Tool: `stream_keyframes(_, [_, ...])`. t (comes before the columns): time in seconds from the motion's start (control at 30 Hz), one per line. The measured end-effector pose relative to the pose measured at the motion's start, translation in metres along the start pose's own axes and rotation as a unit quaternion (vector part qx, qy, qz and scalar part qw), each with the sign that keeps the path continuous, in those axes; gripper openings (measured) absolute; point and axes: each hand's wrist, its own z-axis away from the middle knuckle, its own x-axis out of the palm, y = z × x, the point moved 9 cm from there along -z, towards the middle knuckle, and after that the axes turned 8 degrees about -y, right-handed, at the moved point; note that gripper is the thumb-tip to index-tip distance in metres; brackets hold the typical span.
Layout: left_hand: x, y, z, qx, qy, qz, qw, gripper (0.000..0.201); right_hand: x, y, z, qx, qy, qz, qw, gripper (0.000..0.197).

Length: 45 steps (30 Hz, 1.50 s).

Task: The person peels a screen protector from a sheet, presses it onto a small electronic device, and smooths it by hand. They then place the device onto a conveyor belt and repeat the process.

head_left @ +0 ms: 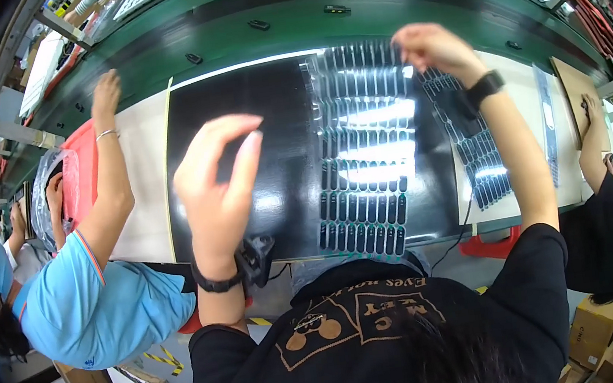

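Observation:
My left hand (217, 183) hovers over the black mat (286, 209), thumb and forefinger curved with a gap between them and nothing visible in it. My right hand (436, 51) is at the far right corner of a sheet of small black oblong pieces (363, 215), its fingers curled together. Whatever those fingers hold is too blurred to make out. The sheet lies in front of me in rows with pale green edges, and its far end is smeared by motion. A second such sheet (486, 158) lies to the right, partly under my right forearm.
Beyond the mat runs a green conveyor belt (227, 40) carrying several small black devices (337, 9). A black stand-like object (257, 259) is by my left wrist. A co-worker in blue (112, 292) reaches toward the belt beside a red bin (82, 173); another person (605, 224) works on the right.

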Motion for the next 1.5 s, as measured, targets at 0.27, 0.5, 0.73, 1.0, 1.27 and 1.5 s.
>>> stream_keyframes(0.27, [0.136,-0.054,-0.062,0.086,-0.210,-0.047,0.973,0.011,0.003,0.102,-0.039,0.153,-0.020,0.020,0.988,0.012])
stream_keyframes(0.5, [0.256,-0.082,-0.101,0.166,-0.317,-0.070,0.931,0.011,0.003,0.096,-0.038,0.147,-0.017,0.013,0.989,0.010])
stream_keyframes(0.73, [0.284,-0.093,-0.110,0.056,-0.425,-0.005,0.904,0.006,0.001,0.100,-0.039,0.134,-0.034,0.013,0.990,0.010])
stream_keyframes(1.0, [0.252,-0.060,-0.091,0.221,-0.317,-0.017,0.922,0.005,0.002,0.100,-0.042,0.124,-0.034,0.023,0.991,0.010])
stream_keyframes(1.27, [0.169,-0.060,-0.093,0.143,-0.212,-0.013,0.967,0.006,-0.009,0.030,-0.093,0.015,-0.011,0.446,0.895,0.026])
stream_keyframes(1.5, [0.154,-0.079,-0.093,0.114,-0.187,-0.044,0.975,0.007,0.029,0.014,-0.136,0.113,-0.114,0.281,0.946,0.046])
